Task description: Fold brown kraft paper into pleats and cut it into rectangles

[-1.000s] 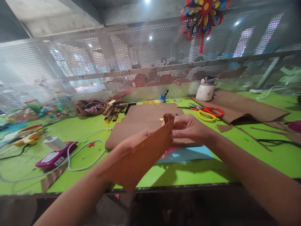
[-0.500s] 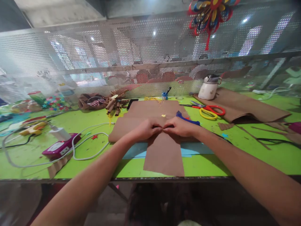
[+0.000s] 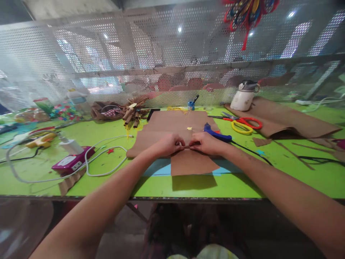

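The large flat brown kraft-paper sheet (image 3: 172, 121) lay on the lime-green table (image 3: 151, 188) and served as the reference surface. The small four-sided brown paper piece (image 3: 192, 164) was held over the near edge of the large sheet, its free end extending toward the operator, above the pale-blue paper (image 3: 159, 169) that projected from beneath the large sheet.

The left hand (image 3: 170, 144) pinched the upper edge of the paper piece between thumb and fingers. The right hand (image 3: 207, 143) pinched the same edge just beside it. A narrow folded strip was visible between the two sets of fingertips.

The blue plastic glue gun (image 3: 221, 136), fitted with a black cord, rested at the right side of the large sheet, beyond the right hand. The scissors with red and yellow loop handles (image 3: 242, 131) were positioned farther right of that sheet. The bundle of rolled brown paper tubes (image 3: 132, 114) stood at its far left corner. The purple power strip (image 3: 72, 162), carrying a white block-shaped adapter (image 3: 71, 147), was located to its left, well apart.
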The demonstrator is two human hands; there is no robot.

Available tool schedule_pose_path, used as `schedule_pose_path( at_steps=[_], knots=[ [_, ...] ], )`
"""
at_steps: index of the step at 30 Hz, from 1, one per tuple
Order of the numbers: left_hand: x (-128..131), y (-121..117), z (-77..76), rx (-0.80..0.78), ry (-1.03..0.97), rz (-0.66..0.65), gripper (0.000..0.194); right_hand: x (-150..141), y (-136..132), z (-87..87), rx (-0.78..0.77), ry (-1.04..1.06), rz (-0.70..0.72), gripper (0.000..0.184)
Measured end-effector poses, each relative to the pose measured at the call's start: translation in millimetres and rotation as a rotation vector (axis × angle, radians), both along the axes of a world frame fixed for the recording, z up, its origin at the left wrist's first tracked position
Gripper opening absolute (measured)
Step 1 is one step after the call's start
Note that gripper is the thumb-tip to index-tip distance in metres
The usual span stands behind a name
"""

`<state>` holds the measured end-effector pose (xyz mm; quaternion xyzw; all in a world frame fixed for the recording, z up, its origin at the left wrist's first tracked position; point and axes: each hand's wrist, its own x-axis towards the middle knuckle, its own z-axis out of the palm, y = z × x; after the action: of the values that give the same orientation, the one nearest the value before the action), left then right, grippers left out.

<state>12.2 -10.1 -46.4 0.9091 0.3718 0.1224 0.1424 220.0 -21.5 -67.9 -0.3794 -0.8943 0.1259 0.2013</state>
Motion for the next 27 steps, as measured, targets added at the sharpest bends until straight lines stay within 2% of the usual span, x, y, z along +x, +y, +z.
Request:
schedule_pose_path(
  at_steps=[7, 12, 17, 27],
  knots=[
    [6, -1, 0.8, -0.036, 0.012, 0.029, 0.018, -10, -2, 2.9, 0.023, -0.034, -0.007, 0.008],
    [2, 1, 1.2, -0.084, 0.025, -0.018, 0.014, -2, 0, 0.9, -0.003, -0.05, -0.015, 0.006],
    [-6, 5, 1.8, -0.11, 0.065, -0.012, 0.017, 5, -1, 5.7, -0.035, -0.087, 0.019, 0.01],
    [-16, 6, 7.2, -0.073, 0.151, -0.112, 0.033, 13, -13, 13.9, 0.029, -0.195, 0.046, 0.014]
  ],
)
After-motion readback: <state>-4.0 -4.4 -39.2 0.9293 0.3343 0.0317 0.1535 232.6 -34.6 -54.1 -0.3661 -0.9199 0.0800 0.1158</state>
